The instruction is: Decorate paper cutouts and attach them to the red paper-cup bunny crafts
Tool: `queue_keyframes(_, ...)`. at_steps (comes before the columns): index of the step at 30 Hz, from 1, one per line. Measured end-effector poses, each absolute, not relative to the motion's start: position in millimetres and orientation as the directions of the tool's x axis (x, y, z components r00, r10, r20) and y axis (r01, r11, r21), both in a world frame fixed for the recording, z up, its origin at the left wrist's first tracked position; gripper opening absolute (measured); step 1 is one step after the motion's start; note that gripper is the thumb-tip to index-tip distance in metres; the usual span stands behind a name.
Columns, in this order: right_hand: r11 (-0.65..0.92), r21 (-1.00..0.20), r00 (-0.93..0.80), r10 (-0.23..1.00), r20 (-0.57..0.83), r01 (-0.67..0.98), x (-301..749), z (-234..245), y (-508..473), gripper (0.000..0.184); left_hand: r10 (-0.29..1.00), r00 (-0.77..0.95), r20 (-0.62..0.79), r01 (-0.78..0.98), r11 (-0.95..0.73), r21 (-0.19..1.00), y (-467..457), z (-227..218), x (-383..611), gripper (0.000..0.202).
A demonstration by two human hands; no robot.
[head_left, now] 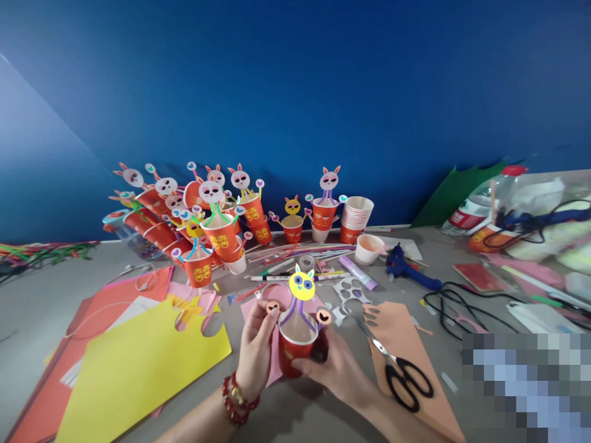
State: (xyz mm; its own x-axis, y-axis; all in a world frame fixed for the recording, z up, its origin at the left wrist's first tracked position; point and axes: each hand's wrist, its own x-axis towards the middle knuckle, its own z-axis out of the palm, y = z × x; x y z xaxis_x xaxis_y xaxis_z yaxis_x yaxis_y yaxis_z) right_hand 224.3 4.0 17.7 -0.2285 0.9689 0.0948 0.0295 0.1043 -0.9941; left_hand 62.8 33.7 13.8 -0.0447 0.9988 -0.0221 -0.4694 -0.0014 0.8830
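Note:
A red paper cup [295, 351] with a yellow animal face [301, 285] on purple pipe-cleaner stems sits between both hands near the table's front. My left hand [255, 352] pinches a small orange paper disc [272, 306] on the cup's left stem. My right hand [333, 363] wraps around the cup's right side, fingers closed on it. A second orange disc [324, 316] sticks up on the right stem. A red bead bracelet [236, 397] circles my left wrist.
Several finished cup animals [217, 227] stand at the back beside a stack of cups [356, 218]. Black scissors [397, 369] lie on orange paper at right. Yellow paper [133, 363], a blue glue gun [406, 267], markers and cables cover the table.

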Motion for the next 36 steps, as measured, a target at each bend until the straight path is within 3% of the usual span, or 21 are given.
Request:
queue_keyframes(11,0.097,-0.995,-0.225,0.969,0.098,-0.017,225.9,12.8,4.5,0.060,0.998,-0.054,0.012,-0.451,-0.035,0.892,36.7,14.2,62.5,0.018)
queue_keyframes(20,0.105,-0.994,-0.262,0.959,0.105,-0.014,225.3,13.8,4.5,0.056,0.988,-0.119,0.096,-0.274,-0.126,0.954,36.1,14.8,59.3,0.021)
queue_keyframes(28,0.075,-0.993,-0.275,0.957,0.097,-0.089,223.9,14.3,3.7,0.058,0.995,-0.051,0.081,-0.348,-0.094,0.933,37.6,16.7,59.1,0.023)
queue_keyframes(36,0.013,-0.989,-0.365,0.929,0.066,-0.147,226.7,12.4,-1.5,0.059,0.995,0.003,0.100,-0.261,-0.096,0.961,53.6,41.3,43.6,0.027)
